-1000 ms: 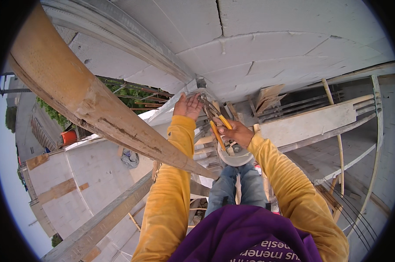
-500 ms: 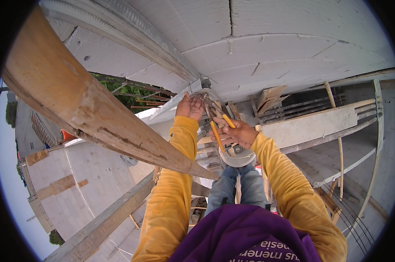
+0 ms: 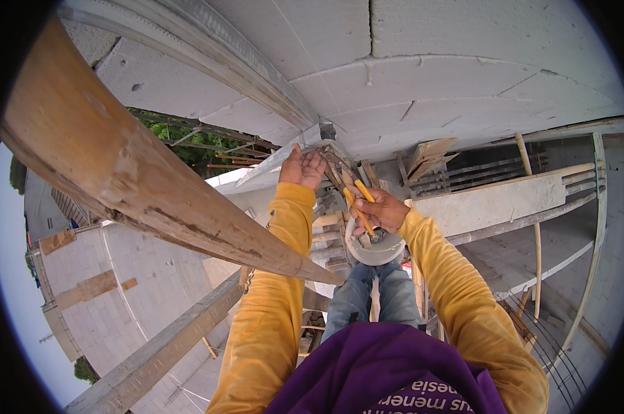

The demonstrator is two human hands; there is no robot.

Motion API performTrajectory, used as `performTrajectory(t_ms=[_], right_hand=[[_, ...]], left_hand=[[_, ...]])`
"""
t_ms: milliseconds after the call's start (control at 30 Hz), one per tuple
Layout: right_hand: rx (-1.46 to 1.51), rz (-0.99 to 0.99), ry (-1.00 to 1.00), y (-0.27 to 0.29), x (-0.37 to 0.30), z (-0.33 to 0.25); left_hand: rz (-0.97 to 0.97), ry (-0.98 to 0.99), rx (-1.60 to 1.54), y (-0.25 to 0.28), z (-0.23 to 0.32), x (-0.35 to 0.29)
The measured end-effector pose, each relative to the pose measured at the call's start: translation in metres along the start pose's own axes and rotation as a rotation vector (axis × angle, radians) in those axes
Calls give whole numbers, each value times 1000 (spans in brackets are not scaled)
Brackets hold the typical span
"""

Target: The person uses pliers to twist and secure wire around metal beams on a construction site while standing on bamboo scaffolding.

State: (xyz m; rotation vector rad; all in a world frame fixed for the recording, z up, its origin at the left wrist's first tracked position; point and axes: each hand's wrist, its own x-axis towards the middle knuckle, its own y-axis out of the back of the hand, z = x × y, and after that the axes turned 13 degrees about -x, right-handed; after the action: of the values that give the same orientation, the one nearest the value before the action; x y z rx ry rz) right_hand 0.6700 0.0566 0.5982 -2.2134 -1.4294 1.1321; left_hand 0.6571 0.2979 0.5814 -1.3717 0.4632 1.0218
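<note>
Pincers with yellow handles (image 3: 359,216) are gripped in my right hand (image 3: 382,210), its fingers wrapped round the handles. The dark metal jaws point up and away, beside the lower end of a grey metal profile (image 3: 284,96) at the wall corner. My left hand (image 3: 304,168) is palm up next to the jaws, its fingers stretched toward them. Whether those fingertips touch anything thin is too small to tell. Below the pincers, a round pale bucket (image 3: 375,255) holds small items, with my legs just under it.
A thick bamboo pole (image 3: 167,200) slants across the left. Pale block wall (image 3: 457,83) rises ahead. Bamboo and timber scaffolding with a pale board (image 3: 491,200) is at the right. A wooden beam (image 3: 167,345) crosses lower left, above a block surface (image 3: 119,283) far below.
My right hand has closed round the pincers, and the yellow handles have come nearer each other. The jaws have shifted slightly right. My left hand has barely moved.
</note>
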Motion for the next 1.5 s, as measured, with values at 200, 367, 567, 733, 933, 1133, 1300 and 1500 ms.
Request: performTrajectory(t_ms=[200,367,567,733,933,1133,1300,1500], right_hand=[[11,167,-14,-48,0,5],[-908,492,225,-27,3,13],[-1605,443,146,20,-20,-69],[-1998,362,77,17,-28,-133],[-1802,468,165,13,-29,-87],[230,159,-196,-66,-22,-42],[977,-221,-44,-137,-35,-12],[69,290,-72,-75,-73,-19]], left_hand=[[3,-15,17,0,-1,-1],[17,-32,49,-6,-3,-6],[-16,-33,14,-13,-4,-16],[-43,-24,-37,-10,-5,-19],[-133,4,-103,1,-9,-7],[-111,-25,75,12,-9,23],[-112,21,45,28,-5,50],[-112,49,27,13,-12,19]])
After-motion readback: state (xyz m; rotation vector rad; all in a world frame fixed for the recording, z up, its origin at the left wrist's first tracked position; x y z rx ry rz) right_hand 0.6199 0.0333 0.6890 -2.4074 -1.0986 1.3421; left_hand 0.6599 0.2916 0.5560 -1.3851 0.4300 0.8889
